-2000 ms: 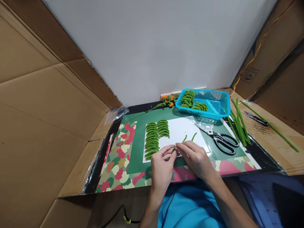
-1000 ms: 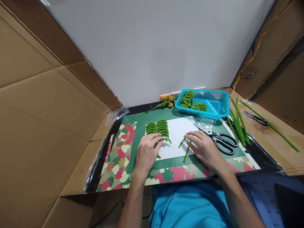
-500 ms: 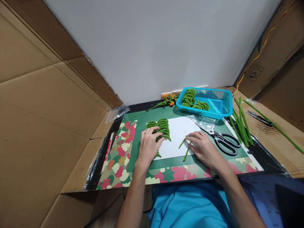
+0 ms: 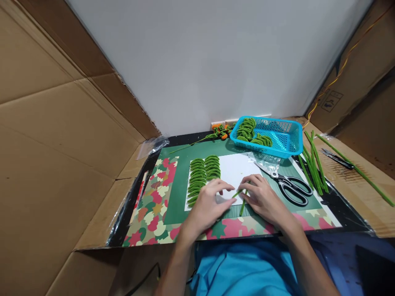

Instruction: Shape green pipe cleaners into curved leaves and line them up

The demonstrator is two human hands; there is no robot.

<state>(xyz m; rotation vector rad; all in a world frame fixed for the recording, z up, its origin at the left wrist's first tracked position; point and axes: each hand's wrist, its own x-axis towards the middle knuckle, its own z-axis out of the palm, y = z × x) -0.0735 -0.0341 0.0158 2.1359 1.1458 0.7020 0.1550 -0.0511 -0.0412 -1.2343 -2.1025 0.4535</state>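
Two columns of curved green pipe cleaner pieces point(image 4: 197, 176) lie on a white sheet of paper point(image 4: 231, 166). My left hand point(image 4: 211, 203) is over the sheet's front part, thumb and fingers apart with nothing between them. Its fingertips are close to the end of a short green pipe cleaner point(image 4: 237, 193). My right hand point(image 4: 262, 195) pinches that piece by its other end, which the fingers partly hide. A second short pipe cleaner point(image 4: 242, 207) slants toward the front edge under the same hand, its upper part by the fingers.
Black-handled scissors point(image 4: 291, 187) lie at the right, partly on a clear plastic bag. Behind is a blue basket point(image 4: 286, 153) with curved green pieces. Long green pipe cleaners point(image 4: 313, 168) and small snips point(image 4: 336, 158) lie further right; orange flowers point(image 4: 224, 129) at the back.
My left hand went to the rows with a curved green piece, let it go there, and has come back right beside the short pipe cleaner. My right hand now angles that piece toward it.
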